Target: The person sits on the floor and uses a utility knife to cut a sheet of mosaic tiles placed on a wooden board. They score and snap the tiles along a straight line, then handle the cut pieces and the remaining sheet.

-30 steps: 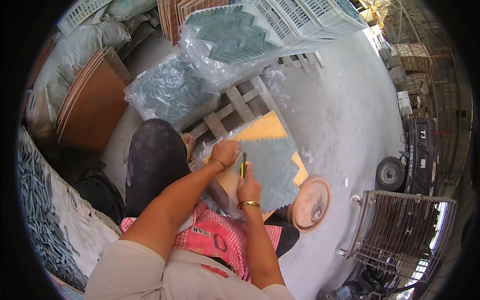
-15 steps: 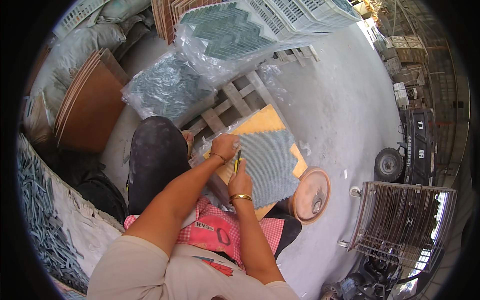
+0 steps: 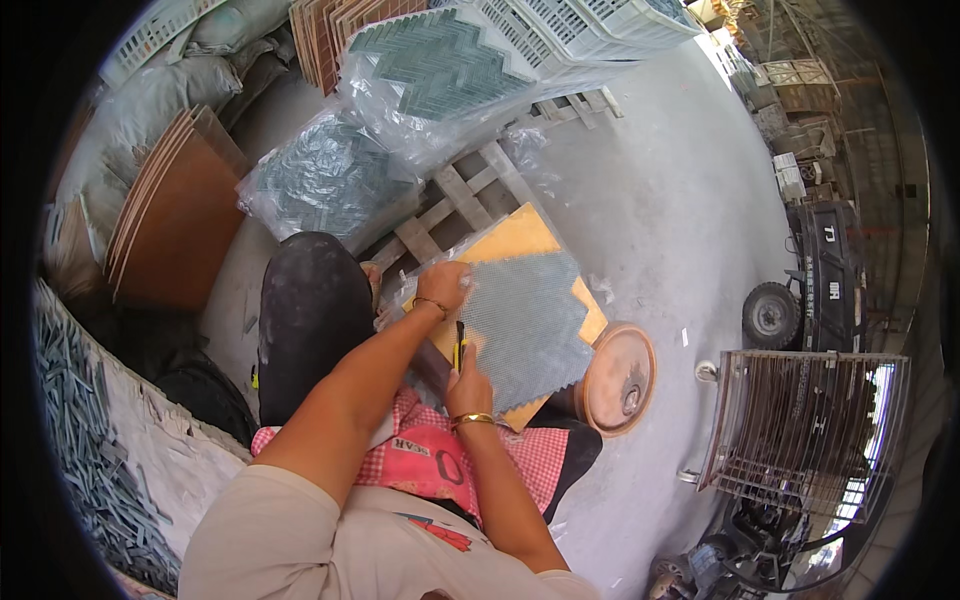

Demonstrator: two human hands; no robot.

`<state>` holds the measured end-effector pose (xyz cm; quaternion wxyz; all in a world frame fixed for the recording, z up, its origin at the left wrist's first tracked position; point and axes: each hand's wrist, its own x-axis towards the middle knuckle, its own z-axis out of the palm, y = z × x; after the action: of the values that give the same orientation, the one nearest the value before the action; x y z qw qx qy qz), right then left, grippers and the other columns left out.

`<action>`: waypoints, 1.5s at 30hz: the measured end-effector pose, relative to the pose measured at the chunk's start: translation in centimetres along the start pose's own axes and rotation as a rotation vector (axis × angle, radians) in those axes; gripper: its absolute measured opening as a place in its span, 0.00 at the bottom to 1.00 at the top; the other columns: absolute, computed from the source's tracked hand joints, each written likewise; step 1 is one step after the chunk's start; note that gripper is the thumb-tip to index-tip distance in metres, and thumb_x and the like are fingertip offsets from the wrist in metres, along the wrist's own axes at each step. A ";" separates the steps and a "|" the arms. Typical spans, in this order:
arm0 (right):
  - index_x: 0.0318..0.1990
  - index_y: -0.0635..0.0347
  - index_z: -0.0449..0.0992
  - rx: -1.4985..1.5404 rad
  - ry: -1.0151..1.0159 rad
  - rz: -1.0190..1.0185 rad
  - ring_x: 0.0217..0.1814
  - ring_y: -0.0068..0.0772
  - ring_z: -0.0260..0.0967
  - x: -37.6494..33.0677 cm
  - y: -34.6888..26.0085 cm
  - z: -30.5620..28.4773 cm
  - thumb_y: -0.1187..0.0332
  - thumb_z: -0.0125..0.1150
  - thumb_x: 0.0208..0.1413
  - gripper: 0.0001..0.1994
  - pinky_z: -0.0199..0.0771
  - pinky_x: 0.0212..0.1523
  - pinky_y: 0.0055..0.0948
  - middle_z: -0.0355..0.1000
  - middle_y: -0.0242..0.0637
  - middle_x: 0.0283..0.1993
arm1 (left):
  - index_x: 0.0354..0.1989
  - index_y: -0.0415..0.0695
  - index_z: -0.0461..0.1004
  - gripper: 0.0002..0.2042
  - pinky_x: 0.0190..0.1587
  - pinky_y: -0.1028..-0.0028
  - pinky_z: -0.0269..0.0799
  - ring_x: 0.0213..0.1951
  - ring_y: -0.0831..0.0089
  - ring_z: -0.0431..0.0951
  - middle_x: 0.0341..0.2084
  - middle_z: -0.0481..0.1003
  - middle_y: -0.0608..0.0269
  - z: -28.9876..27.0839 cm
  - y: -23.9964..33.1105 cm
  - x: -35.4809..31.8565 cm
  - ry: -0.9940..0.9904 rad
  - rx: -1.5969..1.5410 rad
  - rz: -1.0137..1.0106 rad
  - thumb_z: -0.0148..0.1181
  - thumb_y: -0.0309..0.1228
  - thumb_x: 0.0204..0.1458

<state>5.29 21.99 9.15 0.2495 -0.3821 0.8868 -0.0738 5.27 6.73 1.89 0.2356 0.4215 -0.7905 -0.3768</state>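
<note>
The mesh-backed mosaic sheet (image 3: 525, 325) looks floppy yet heavy, so my left hand (image 3: 445, 285) presses its far-left corner flat while my right hand (image 3: 468, 375) fingers pinch a yellow cutter (image 3: 459, 345) at its near edge.

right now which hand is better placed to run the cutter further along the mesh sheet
Right, as a judgement. The right hand already grips the yellow cutter at the grey mesh sheet's near edge, while the left hand presses flat on the sheet's far corner, steadying it.

Two clear plastic bags of grey-green mosaic sheets (image 3: 330, 185) (image 3: 440, 70) are seen on a wooden pallet (image 3: 470, 200). Grey sacks (image 3: 190, 75) are stacked at upper left.
</note>
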 end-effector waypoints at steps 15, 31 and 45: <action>0.57 0.51 0.51 0.310 0.144 -0.113 0.31 0.54 0.67 0.5 6.1 -4.7 0.71 0.49 0.46 0.28 0.66 0.31 0.39 0.69 0.53 0.31 | 0.24 0.44 0.69 0.06 0.36 0.65 0.64 0.33 0.56 0.69 0.25 0.70 0.55 -3.5 0.5 -4.6 -0.069 0.040 0.067 0.52 0.22 0.35; 0.56 0.31 0.52 -0.280 -0.055 -0.536 0.21 0.45 0.66 5.3 6.9 -4.4 0.66 0.48 0.48 0.26 0.66 0.21 0.40 0.66 0.42 0.21 | 0.21 0.47 0.71 0.03 0.31 0.65 0.65 0.29 0.59 0.70 0.22 0.70 0.58 -1.4 2.7 -7.5 -0.004 0.155 -0.188 0.54 0.29 0.36; 0.55 0.39 0.54 -0.394 -0.045 -0.480 0.21 0.46 0.67 8.4 3.3 -5.4 0.70 0.40 0.49 0.23 0.66 0.19 0.41 0.69 0.46 0.22 | 0.21 0.46 0.71 0.05 0.32 0.65 0.65 0.31 0.60 0.69 0.21 0.69 0.60 -1.8 1.8 -3.4 0.101 0.237 -0.117 0.50 0.23 0.34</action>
<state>-4.41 17.95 9.47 0.1658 -0.6232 0.7626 0.0513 7.40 9.58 4.23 0.2011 0.5101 -0.7907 -0.2722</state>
